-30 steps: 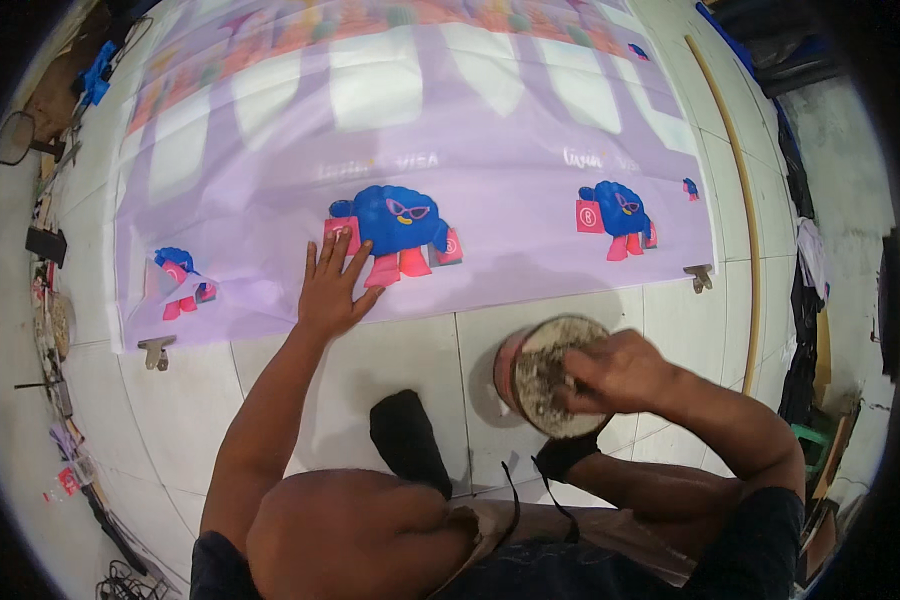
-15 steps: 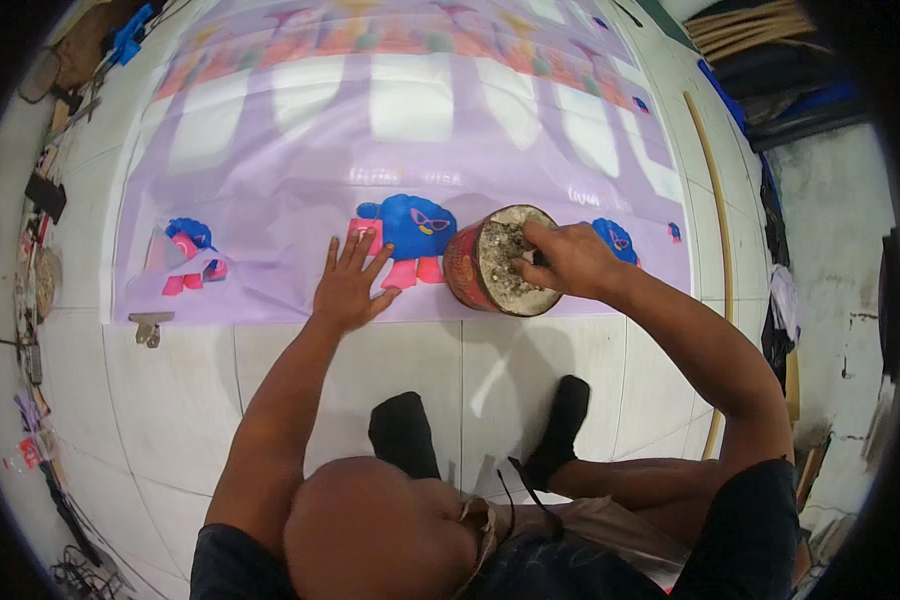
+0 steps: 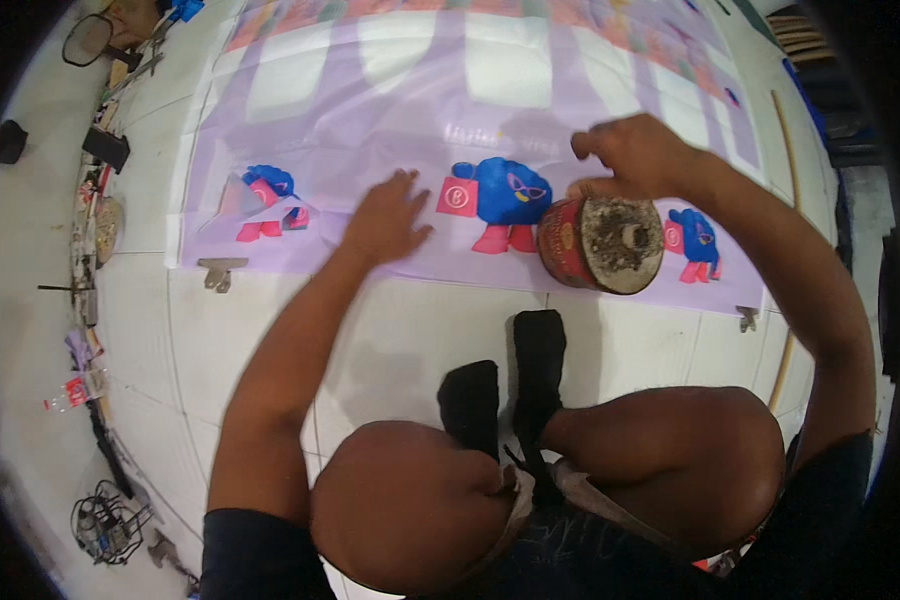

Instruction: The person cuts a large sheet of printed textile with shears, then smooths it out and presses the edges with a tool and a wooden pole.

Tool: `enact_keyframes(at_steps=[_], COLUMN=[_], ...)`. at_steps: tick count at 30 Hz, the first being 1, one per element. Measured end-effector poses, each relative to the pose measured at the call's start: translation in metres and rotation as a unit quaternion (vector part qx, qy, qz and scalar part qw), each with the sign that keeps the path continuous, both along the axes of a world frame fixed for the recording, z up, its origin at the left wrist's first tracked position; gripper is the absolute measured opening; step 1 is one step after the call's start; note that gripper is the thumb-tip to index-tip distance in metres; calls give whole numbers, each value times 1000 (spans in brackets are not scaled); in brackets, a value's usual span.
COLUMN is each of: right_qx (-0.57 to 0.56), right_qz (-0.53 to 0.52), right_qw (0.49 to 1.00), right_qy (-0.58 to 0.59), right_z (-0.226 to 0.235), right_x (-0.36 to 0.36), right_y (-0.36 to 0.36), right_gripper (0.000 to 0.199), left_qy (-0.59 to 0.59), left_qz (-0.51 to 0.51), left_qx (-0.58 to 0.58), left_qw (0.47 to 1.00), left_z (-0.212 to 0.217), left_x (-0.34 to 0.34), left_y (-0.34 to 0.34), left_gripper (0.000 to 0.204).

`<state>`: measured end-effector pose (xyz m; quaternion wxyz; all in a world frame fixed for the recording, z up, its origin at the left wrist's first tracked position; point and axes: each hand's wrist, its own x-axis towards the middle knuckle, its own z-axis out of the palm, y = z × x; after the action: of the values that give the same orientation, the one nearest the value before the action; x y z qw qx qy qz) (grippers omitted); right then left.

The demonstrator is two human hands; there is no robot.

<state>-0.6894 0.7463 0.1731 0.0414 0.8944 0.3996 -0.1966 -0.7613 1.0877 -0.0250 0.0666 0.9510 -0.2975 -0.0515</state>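
Observation:
A large lilac printed banner (image 3: 395, 135) with blue and pink cartoon figures lies spread over the floor. My left hand (image 3: 388, 222) is at its near part, left of the middle figure, with fingers apart and nothing in them. Toward the right, a round rusty-red can (image 3: 615, 245) filled with a rough grey solid, a small knob on its top, stands on the banner beside that figure. My right hand (image 3: 638, 160) is just beyond the can, loosely bent with thumb and fingers apart, not gripping it. Whether its thumb touches the rim, I cannot tell.
Metal clips (image 3: 220, 274) sit at the banner's near edge, another clip (image 3: 746, 318) at its near right corner. A long wooden pole (image 3: 788, 150) lies along the right. Tangled cables (image 3: 110, 520) and a plastic bottle (image 3: 68, 396) line the left. My black-socked feet (image 3: 537, 365) are on white tiles.
My right hand has let go of the can's top and moved beyond it. My left hand has shifted left, off the middle figure. My feet are closer together, and the view has shifted.

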Motion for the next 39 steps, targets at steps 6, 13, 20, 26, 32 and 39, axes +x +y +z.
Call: enact_keyframes(at_steps=[6,13,20,26,32,39], right_qx=[61,137,213,209,183,146], right_qz=[-10,20,-28,25,0,-127], right_qw=[998,989,973,977,982,973], right_qy=[0,43,81,19,48,124], right_z=[-37,-64,-55,-31,-17,-31], right_x=[78,139,153,138,106,37], right_y=[43,122,176,177,156,96], right_gripper=[41,43,44,36,35,28], left_qy=[15,69,123,159,135,137], left_qz=[246,409,401,379,408,458], left_qx=[-12,117,175,97,69,16], left_qw=[969,902,891,906,900,878], left_z=[123,215,235,173,80,-6], left_x=[55,40,-20,-4,26,71], left_y=[139,257,307,325,355,353], left_gripper=[35,37,38,39,46,70])
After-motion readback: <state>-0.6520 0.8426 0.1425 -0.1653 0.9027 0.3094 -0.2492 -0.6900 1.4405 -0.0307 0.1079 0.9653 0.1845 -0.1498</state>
